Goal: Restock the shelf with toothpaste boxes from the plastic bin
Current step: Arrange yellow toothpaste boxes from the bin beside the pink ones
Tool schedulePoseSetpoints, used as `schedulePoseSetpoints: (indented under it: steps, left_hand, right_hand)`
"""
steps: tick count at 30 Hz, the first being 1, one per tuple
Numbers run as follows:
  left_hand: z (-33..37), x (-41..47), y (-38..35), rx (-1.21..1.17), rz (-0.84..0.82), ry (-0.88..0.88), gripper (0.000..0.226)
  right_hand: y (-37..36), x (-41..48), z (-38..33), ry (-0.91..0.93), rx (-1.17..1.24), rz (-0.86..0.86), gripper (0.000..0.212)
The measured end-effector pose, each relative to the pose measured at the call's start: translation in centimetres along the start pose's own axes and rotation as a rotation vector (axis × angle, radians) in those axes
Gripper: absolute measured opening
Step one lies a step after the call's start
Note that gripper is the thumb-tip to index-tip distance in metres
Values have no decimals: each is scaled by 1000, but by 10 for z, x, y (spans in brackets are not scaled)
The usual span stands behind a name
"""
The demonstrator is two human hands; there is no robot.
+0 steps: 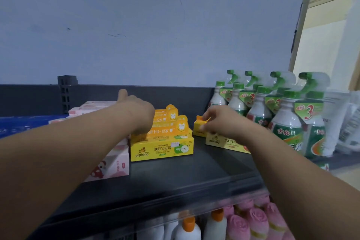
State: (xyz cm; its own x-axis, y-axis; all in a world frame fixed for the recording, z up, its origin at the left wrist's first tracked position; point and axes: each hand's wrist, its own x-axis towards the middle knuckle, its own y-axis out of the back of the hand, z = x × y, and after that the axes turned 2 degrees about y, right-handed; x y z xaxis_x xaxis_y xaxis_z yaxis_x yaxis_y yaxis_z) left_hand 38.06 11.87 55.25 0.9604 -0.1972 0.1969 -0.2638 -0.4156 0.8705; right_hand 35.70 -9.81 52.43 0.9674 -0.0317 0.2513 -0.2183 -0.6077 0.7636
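Note:
A stack of yellow toothpaste boxes (162, 147) stands on the dark top shelf (175, 177). My left hand (139, 112) rests on the left end of that stack, thumb raised, fingers bent over the boxes' far side. To the right, another yellow toothpaste box (216, 140) lies on the shelf with its far end flap up. My right hand (218, 121) is on top of this box, fingers pinching near its flap. The plastic bin is out of view.
Pink toothpaste boxes (115, 165) are stacked left of the yellow ones. Green-capped spray bottles (284, 121) crowd the shelf's right end, just behind my right hand. A blue box (25, 122) sits at far left. Orange-capped bottles (190, 228) and pink items (259, 220) fill the shelf below.

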Motion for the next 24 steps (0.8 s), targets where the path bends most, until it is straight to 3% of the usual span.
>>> schedulePoseSetpoints:
  steps: [3,8,13,20,24]
  left_hand:
    - [9,5,10,-72,25,-24,14]
    - [23,20,26,-139,79,-52,16]
    - [36,46,39,-196,169,-93,18]
    - [73,77,56,-299,118,-221,31]
    - [94,91,55,-309,49,-310,35]
  right_hand:
    - [20,14,13,-20,-266,151,30]
    - [24,26,35,-181,-668,20,31]
    - [15,31,42,-128,-833,87,31]
    - [12,43,51,8,-701,104,11]
    - [8,48,47,64,-546,68,24]
